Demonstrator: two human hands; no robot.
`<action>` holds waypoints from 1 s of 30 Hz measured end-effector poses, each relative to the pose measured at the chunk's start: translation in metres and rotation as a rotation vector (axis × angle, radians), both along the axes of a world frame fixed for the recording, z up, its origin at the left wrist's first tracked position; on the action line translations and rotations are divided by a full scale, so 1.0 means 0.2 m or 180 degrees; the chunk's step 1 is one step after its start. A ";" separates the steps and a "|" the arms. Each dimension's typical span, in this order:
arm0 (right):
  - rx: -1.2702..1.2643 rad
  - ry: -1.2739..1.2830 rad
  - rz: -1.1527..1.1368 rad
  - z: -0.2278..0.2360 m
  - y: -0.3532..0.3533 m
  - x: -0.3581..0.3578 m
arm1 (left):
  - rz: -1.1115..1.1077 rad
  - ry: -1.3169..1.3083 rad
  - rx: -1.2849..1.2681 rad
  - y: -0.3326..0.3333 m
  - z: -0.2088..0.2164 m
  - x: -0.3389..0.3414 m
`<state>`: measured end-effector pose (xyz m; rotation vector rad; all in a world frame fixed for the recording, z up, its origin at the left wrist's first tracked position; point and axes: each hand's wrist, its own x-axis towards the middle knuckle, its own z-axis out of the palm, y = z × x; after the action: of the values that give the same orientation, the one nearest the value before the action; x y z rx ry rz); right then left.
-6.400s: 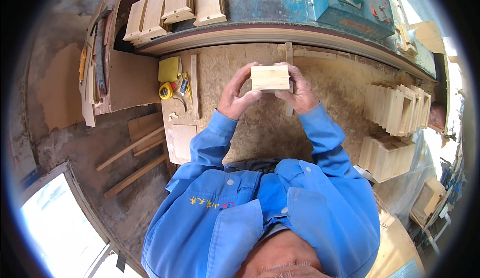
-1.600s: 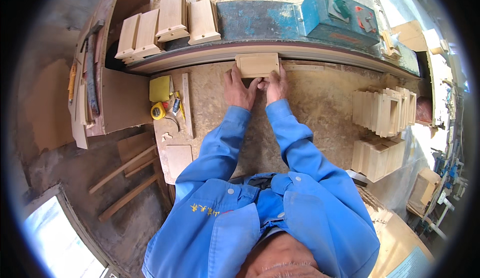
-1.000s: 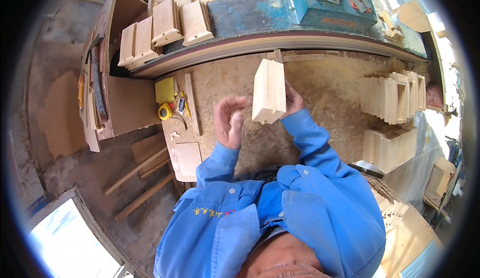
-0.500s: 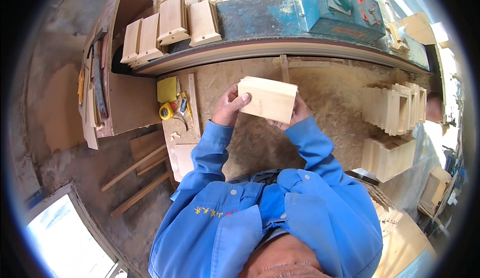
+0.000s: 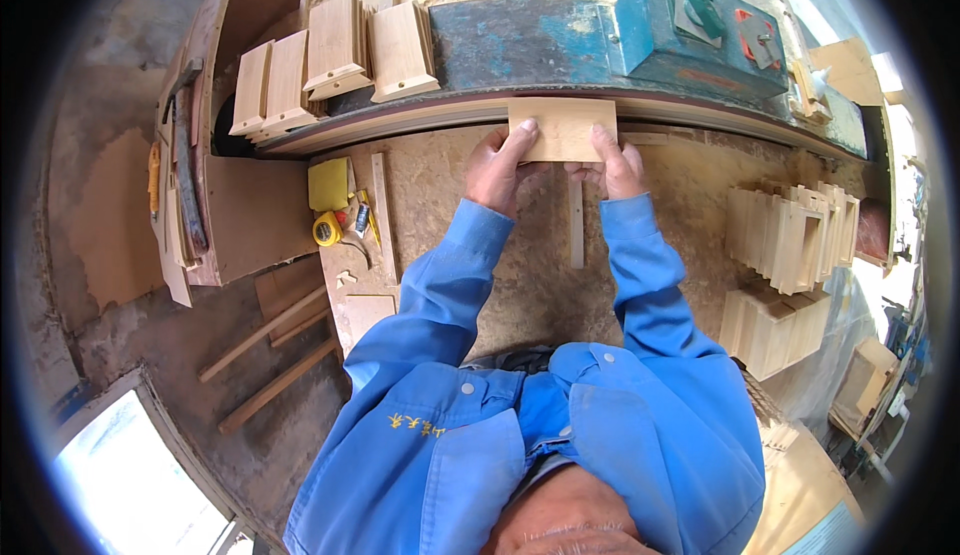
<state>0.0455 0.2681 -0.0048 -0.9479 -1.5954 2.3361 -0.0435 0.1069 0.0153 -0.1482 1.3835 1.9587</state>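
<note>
A pale rectangular wooden block (image 5: 563, 133) is held level between both my hands at the near edge of the long belt sander (image 5: 440, 115). My left hand (image 5: 500, 167) grips its left end, thumb on top and fingers beneath. On the right end, my right hand (image 5: 612, 163) holds it the same way. The block's far edge reaches over the belt's rim; whether it touches the belt I cannot tell. Most fingers are hidden under the wood.
Several shaped wooden blocks (image 5: 338, 43) stand on the machine's left end. A teal switch box (image 5: 690, 40) sits at its right. Stacked wooden frames (image 5: 790, 230) are on the bench's right side. A yellow tape measure (image 5: 327, 228) and yellow pad (image 5: 330, 185) lie left.
Both hands have carried the wooden block forward to the belt's edge and squared it up from its slant. My right thumb now shows on top of the block.
</note>
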 end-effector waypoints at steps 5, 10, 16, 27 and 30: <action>0.0241 -0.0284 -0.0042 0.04 0.05 -0.05 | 0.0077 -0.0112 -0.0083 0.09 -0.02 -0.01; 0.0229 -0.0238 -0.0079 0.04 0.04 -0.05 | 0.0255 -0.0088 -0.0086 0.09 -0.04 0.00; 0.0213 -0.0258 0.0075 0.02 -0.08 -0.12 | 0.0576 0.0025 -0.0025 -0.01 -0.04 -0.04; 0.0196 -0.0331 -0.0345 0.05 0.00 -0.08 | 0.0314 0.0034 -0.0100 0.09 -0.04 0.00; 0.0397 -0.0379 -0.0052 0.07 0.11 -0.04 | 0.0458 -0.0090 0.0030 0.18 -0.07 0.04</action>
<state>0.0384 0.2892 0.0095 -1.0853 -1.7475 2.1773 -0.0350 0.1430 0.0015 -0.2770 1.3783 2.0720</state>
